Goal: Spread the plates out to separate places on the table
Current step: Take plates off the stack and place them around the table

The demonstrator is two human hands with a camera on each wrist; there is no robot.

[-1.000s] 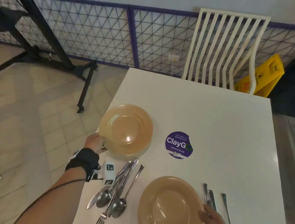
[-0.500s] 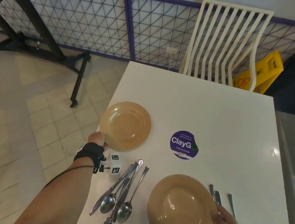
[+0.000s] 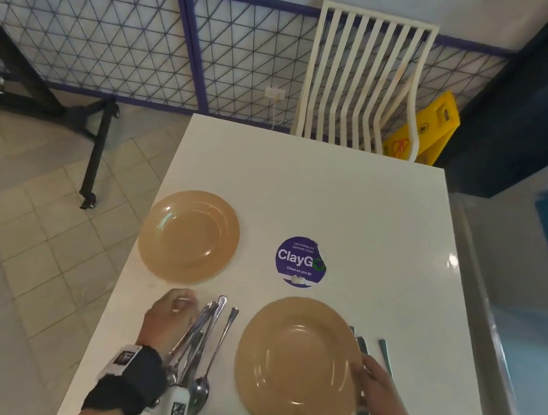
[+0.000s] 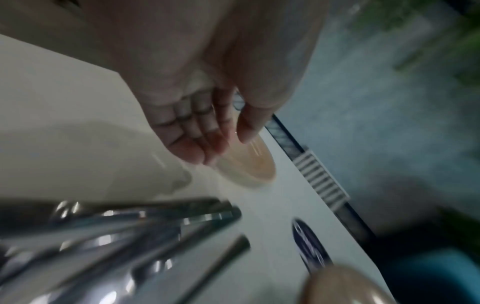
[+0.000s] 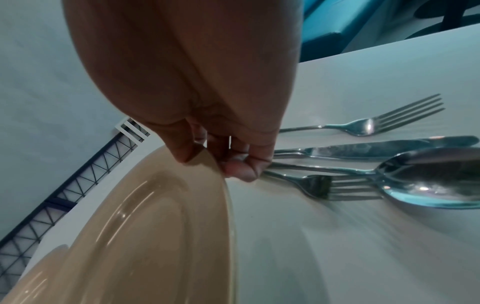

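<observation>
Two tan plates lie apart on the white table (image 3: pixel 337 187). The far plate (image 3: pixel 189 236) sits flat by the table's left edge, with nothing touching it. My left hand (image 3: pixel 169 315) hovers just in front of that plate beside some cutlery, fingers (image 4: pixel 202 142) relaxed and empty, and the far plate (image 4: pixel 254 164) shows beyond them. The near plate (image 3: pixel 294 368) rests at the front centre. My right hand (image 3: pixel 369 374) pinches its right rim, thumb on top of the near plate (image 5: pixel 145 226) and fingers (image 5: pixel 241 168) curled at its edge.
A bundle of spoons, forks and a knife (image 3: pixel 204 343) lies between the plates' left side and my left hand. More cutlery (image 5: pixel 363 152) lies right of the near plate. A purple sticker (image 3: pixel 300 261) marks the table's middle. A white chair (image 3: pixel 364 80) stands at the far end.
My left hand has let go of the far plate and drawn back toward the cutlery. The right hand has stayed at the near plate's right rim.
</observation>
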